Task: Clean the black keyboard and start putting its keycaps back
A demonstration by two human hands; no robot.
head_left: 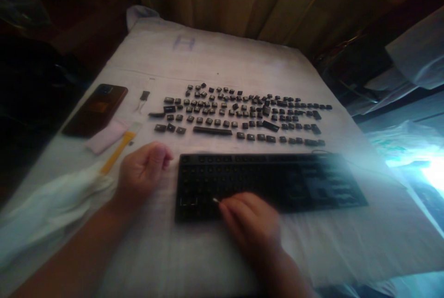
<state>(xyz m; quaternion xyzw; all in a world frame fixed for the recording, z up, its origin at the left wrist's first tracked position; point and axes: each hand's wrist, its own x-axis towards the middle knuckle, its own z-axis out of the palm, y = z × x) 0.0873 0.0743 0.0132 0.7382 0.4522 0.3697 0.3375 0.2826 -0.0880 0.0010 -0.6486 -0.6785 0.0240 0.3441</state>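
One keyboard (pixel 294 180); keycaps (pixel 212 130) at twelve o'clock, too blurred to count; left hand (pixel 140 170) fists at nine, fingers curled together; right hand (pixel 255 219) bends at six, fingers pinch one white-tipped item (pixel 215 200)

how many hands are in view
2: the left hand, curled, beside the keyboard's left end; the right hand over its near edge, pinching a white-tipped item.
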